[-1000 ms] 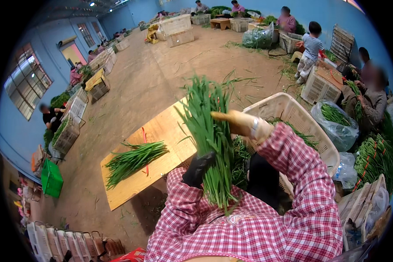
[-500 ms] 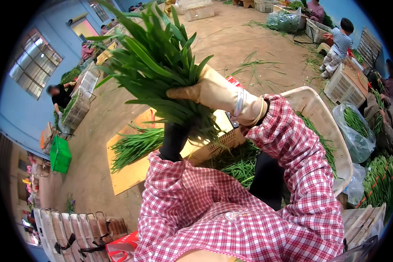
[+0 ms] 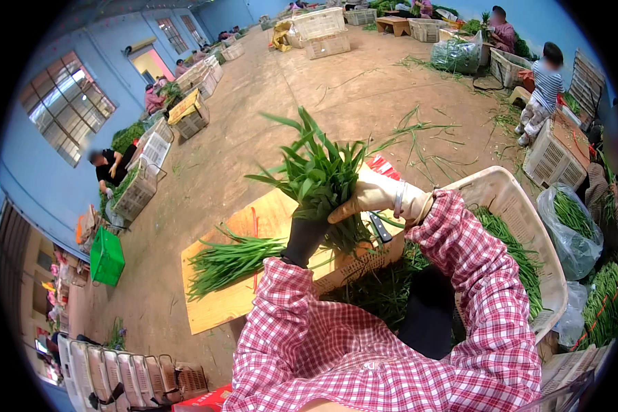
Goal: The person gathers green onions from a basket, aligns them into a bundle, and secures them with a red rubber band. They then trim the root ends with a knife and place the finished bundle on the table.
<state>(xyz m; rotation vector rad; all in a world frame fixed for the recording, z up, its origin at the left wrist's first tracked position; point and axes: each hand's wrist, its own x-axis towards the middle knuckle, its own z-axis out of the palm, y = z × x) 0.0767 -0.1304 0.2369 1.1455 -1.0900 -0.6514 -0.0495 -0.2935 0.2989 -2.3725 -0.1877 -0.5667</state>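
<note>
A bunch of long, strap-leaved greens (image 3: pixel 316 168) stands upright in front of me, leafy tips up, between my two hands. My left hand (image 3: pixel 307 239), in a black glove, is closed round its lower part at the left. My right hand (image 3: pixel 376 196), in a cream glove with bands at the wrist, grips it from the right, thumb across the stems. The fingers behind the leaves are hidden. Below lies a yellow wooden board (image 3: pixel 209 317) bearing a pile of thin green stalks (image 3: pixel 233 261) beside my left forearm. A black-handled knife (image 3: pixel 380 228) lies just below my right hand.
A pale plastic crate (image 3: pixel 555 292) with green stalks stands at my right, beside clear bags of greens (image 3: pixel 571 223). Loose stalks (image 3: pixel 419 141) litter the floor ahead. A green crate (image 3: pixel 106 255) stands at left. Other people work along both walls; a child (image 3: pixel 541 93) stands at far right.
Both hands have lowered the bunch toward the board, and it now stands more upright and farther right. My view has tilted up, showing more floor ahead.
</note>
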